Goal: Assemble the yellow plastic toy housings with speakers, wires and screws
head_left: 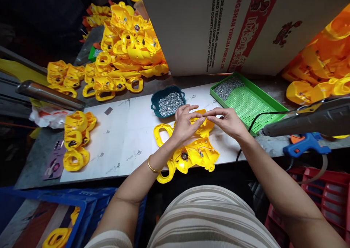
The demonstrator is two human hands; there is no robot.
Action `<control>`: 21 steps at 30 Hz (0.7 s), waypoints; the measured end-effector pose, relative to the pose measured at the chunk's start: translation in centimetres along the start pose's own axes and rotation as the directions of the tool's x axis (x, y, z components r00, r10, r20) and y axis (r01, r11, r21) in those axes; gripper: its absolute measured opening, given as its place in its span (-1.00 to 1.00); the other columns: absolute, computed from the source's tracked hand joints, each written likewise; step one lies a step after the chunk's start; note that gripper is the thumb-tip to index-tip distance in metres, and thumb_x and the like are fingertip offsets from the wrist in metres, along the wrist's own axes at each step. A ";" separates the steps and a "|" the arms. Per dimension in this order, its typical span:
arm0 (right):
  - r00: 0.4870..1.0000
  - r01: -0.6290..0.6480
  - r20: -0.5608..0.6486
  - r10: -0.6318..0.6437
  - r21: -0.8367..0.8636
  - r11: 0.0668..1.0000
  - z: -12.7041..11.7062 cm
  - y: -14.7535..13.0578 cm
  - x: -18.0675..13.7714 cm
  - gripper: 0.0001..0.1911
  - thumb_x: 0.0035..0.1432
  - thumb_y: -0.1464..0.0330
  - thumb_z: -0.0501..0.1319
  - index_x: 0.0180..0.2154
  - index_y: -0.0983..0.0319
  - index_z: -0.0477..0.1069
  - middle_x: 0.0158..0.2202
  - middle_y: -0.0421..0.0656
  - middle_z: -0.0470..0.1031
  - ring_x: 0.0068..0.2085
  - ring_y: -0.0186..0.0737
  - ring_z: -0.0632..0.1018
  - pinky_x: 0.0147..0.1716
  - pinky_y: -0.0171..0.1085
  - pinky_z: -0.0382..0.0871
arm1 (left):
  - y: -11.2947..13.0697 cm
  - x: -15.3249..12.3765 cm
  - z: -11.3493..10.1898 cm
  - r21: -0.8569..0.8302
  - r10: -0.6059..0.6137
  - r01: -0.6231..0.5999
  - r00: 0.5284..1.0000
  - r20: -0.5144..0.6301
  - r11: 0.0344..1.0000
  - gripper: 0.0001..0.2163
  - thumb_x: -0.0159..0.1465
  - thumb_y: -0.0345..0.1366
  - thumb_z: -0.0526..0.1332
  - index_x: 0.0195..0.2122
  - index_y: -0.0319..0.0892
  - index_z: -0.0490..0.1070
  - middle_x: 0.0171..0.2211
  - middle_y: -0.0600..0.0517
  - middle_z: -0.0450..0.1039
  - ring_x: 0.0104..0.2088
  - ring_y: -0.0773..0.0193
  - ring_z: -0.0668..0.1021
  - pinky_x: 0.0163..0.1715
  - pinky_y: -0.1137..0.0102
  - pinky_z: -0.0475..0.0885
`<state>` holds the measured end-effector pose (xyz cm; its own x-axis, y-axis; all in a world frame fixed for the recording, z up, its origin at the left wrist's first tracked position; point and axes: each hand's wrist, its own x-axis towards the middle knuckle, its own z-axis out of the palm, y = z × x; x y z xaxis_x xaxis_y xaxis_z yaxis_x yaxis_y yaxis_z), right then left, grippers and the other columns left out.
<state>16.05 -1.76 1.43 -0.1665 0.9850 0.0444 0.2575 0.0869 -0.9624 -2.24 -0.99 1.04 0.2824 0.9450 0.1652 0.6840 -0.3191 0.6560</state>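
My left hand (187, 123) and my right hand (228, 121) meet fingertip to fingertip above the work board. Both are pinched; whatever is between the fingertips is too small to make out. Below them lies a yellow plastic shell half (206, 128) with a loop handle (162, 133), partly hidden by my left hand. Nearer my body is a second yellow shell half (197, 154), inside up, with a round dark part and thin wires in it. Just beyond my left hand stands a dark green dish (155, 107) of small metal screws.
A green perforated tray (262, 104) with screws stands right, beside an electric screwdriver (290, 122) and blue glue gun (306, 146). Yellow shells (131, 40) are piled back left, others (76, 138) on the board's left end. A large carton (191, 29) walls off the back.
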 end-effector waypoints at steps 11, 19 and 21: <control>0.949 -0.313 0.021 0.313 -0.023 0.950 0.0 2.3 -2.3 -0.50 0.27 0.20 0.04 0.15 0.32 0.32 -0.40 -0.05 0.60 -0.55 -0.26 0.56 -0.65 -0.35 0.31 | 0.9 -0.6 0.8 0.173 0.080 -0.085 0.996 0.031 0.981 -0.90 0.27 -0.27 0.21 -0.34 -0.10 0.51 0.17 -0.03 0.29 0.22 -0.01 0.21 0.24 -0.04 0.10; 0.947 -0.312 0.108 0.304 0.068 0.948 1.1 2.5 -2.5 -0.44 0.31 0.20 0.01 0.22 0.39 0.24 -0.54 -0.13 0.53 -0.51 -0.27 0.57 -0.67 -0.42 0.32 | 0.7 -0.3 1.8 0.207 0.025 -0.032 0.999 0.037 0.978 -0.87 0.29 -0.23 0.21 -0.35 -0.11 0.51 0.24 -0.04 0.23 0.29 -0.04 0.14 0.27 -0.10 0.00; 0.950 -0.303 0.100 0.296 0.060 0.951 1.1 2.5 -2.6 -0.45 0.31 0.20 0.02 0.21 0.37 0.25 -0.53 -0.13 0.54 -0.54 -0.30 0.54 -0.68 -0.43 0.31 | 0.7 -0.3 1.9 0.214 0.027 -0.034 0.999 0.038 0.976 -0.87 0.28 -0.24 0.21 -0.35 -0.11 0.50 0.25 -0.03 0.23 0.30 -0.05 0.13 0.27 -0.13 -0.02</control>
<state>16.10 -4.24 -1.43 -0.1769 0.9465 -0.2700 0.2380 -0.2250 -0.9449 -0.58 -1.64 0.09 0.3260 0.9327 0.1543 0.8022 -0.3592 0.4770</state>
